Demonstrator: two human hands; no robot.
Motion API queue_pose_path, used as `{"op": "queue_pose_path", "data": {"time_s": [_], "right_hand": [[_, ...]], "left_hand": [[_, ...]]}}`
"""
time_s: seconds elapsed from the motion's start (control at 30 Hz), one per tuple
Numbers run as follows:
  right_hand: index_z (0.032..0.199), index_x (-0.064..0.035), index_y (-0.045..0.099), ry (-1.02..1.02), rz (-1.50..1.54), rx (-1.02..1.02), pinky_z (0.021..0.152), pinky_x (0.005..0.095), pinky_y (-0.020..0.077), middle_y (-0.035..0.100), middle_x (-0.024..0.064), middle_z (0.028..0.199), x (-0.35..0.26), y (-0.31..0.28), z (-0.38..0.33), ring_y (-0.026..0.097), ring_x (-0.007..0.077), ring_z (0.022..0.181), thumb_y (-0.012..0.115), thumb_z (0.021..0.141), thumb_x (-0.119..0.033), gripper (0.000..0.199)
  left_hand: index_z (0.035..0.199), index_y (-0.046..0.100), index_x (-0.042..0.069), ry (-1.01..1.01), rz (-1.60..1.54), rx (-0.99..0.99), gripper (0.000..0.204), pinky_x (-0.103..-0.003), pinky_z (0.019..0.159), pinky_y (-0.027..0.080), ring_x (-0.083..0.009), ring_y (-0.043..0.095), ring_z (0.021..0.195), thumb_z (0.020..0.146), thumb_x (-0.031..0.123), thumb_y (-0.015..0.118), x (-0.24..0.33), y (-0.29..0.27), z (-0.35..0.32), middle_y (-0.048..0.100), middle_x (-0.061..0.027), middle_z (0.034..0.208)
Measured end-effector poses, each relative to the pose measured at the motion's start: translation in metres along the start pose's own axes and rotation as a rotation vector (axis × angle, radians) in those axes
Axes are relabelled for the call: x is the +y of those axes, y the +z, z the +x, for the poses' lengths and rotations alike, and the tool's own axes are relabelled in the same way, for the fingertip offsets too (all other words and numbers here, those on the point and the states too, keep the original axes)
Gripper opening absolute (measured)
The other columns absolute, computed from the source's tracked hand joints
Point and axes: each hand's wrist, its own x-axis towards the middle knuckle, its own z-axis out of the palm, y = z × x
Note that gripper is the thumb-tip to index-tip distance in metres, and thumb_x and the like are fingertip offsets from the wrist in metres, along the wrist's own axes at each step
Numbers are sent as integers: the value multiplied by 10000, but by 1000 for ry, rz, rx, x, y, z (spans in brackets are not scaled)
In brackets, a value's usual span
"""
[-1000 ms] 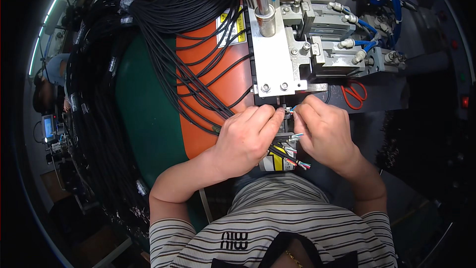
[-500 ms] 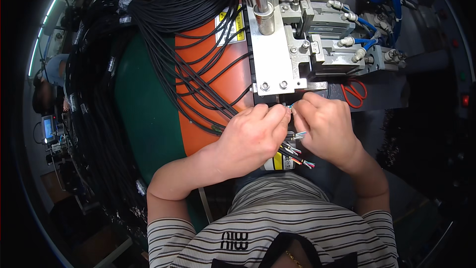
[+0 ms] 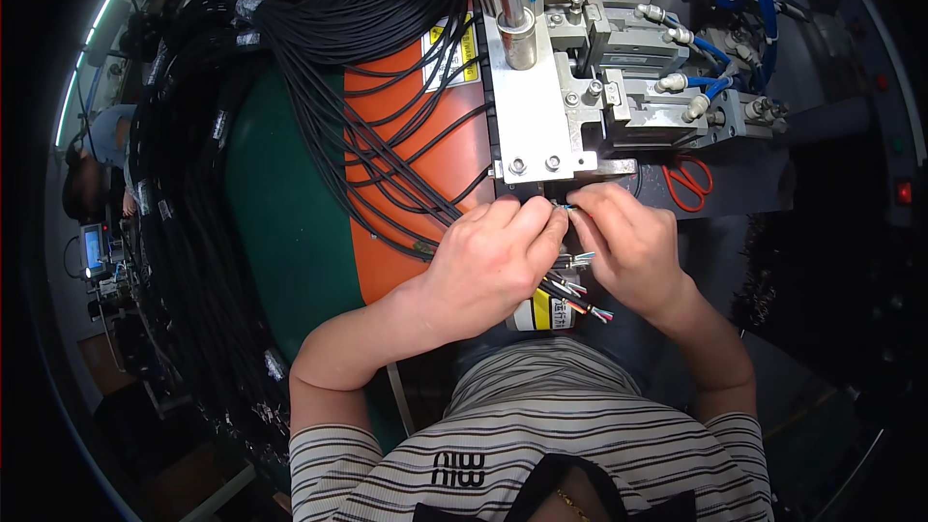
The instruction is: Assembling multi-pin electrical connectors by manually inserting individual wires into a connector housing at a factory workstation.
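Note:
My left hand [image 3: 498,249] is closed in a pinch on a black cable, whose thin coloured wires [image 3: 564,207] poke out between my two hands. My right hand [image 3: 633,246] pinches those wires at their tips, just in front of the machine's metal plate. Below my fingers several black cable ends [image 3: 570,295] stick out toward the right, with bare-cut coloured wires fanned at their tips. Their cables pass under my left hand from the black cable bundle [image 3: 338,135] at the upper left. My fingers hide part of the held cable.
A silver plate with a post [image 3: 527,116] stands just beyond my hands. Pneumatic cylinders [image 3: 648,116] with blue hoses lie to its right. Red-handled scissors [image 3: 687,184] rest beside them. An orange surface [image 3: 416,155] and a green one [image 3: 280,193] lie left. A person [image 3: 106,145] is at far left.
My right hand has shifted slightly, its fingers straighter, and more of the coloured wires shows between my hands. My left hand stays nearly in place.

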Motion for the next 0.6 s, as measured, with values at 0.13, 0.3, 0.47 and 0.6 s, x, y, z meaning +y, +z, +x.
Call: {"op": "queue_pose_path", "data": {"time_s": [0.13,0.3,0.47,0.6], "right_hand": [[883,-18,656,-35,-54,-95,504,310,479,632,116,751,-1,-7,13,624,244,568,673,809,-23,76],[828,14,647,271,335,-229,460,267,432,620,96,671,12,-10,17,595,124,504,646,831,-27,42],[825,2,664,243,292,-158,463,268,430,610,91,607,14,-6,10,588,107,493,662,846,-65,71],[870,-16,689,166,177,2,496,286,468,639,91,697,10,-7,0,608,143,531,740,800,-84,110]], "left_hand": [[1083,628,-39,-13,31,2,350,-360,674,484,-216,554,755,759,90,604,-4,-4,2,502,-78,848],[1084,651,-8,-73,-81,85,390,-368,708,480,-247,584,824,696,13,629,-13,-4,-11,556,-94,930],[1078,679,16,-178,-129,149,435,-383,760,410,-275,550,892,649,-52,662,-19,-2,-30,560,-103,960],[1113,634,-1,-221,1,187,414,-373,713,403,-278,533,803,700,-5,673,-18,3,-26,552,-113,912]]}}
